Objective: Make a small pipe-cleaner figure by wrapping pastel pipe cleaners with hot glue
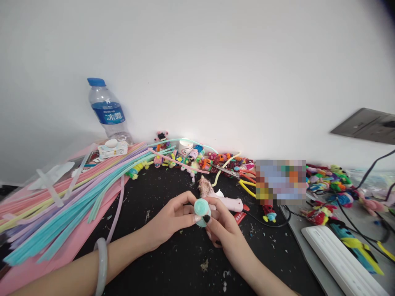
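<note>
A: Where do you have the mint roll (202,206), and which way does it point?

B: Near the middle of the scene, held between your two hands over the black surface (173,269). Its round, coiled end faces up and towards you. The rest shows below that end, so the long axis looks roughly upright; your fingers cover part of it, and the exact lean cannot be told.

A: How do your hands sit on it?

B: Your left hand (174,220) has thumb and fingers closed in on its left side; your right hand (225,224) grips it from the right, thumb at the front. Neither is spread wide.

A: What stands in your way?

B: Just beyond your right hand lies a pink glue gun (230,203), its crusted tip to the left, its black cord (271,225) trailing right. A red packet (241,214) lies beside it.

A: And farther out?

B: Scissors (230,172) lie on the far side, among colourful fuzzy figures (222,158). To your left, a bundle of pastel fuzzy stems (74,205) fans towards you, with a blue-capped bottle (108,111) behind. Near right, a long white case (342,259) slants away.
</note>
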`<state>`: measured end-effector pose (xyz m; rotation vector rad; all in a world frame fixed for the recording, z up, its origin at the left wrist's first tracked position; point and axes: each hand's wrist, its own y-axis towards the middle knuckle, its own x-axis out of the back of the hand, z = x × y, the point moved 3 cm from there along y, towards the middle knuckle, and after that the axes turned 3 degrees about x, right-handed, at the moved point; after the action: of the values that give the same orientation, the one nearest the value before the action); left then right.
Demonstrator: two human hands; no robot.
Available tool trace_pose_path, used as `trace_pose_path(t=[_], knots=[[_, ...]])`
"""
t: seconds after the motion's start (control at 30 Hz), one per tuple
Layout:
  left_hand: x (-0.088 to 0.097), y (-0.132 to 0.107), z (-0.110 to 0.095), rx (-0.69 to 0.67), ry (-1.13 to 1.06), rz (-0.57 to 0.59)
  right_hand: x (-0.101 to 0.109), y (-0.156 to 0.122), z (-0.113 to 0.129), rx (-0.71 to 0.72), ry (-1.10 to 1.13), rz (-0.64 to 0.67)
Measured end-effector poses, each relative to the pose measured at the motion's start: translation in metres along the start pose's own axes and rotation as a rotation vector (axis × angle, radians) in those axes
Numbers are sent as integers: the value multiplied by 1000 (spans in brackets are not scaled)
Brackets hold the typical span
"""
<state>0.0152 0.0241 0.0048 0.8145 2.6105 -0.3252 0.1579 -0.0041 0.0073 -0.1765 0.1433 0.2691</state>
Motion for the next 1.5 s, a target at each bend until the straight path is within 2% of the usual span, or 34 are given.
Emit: trace_pose_path(t=[0.47,0.6,0.87,1.03,1.3,1.5], knots=[[-2,2,3,22,-70,25,2,5,-7,62,47,1],[-3,2,3,23,-127,55,4,4,-8,95,-12,25],[-2,2,3,48,-220,32,2,3,-3,77,-162,18],[0,3,4,91,-233,36,2,2,0,80,-156,-30],[0,2,8,233,-157,104,1,-1,0,72,-194,-27],[-1,3,11,262,-117,167,0,0,-6,76,-246,-66]])
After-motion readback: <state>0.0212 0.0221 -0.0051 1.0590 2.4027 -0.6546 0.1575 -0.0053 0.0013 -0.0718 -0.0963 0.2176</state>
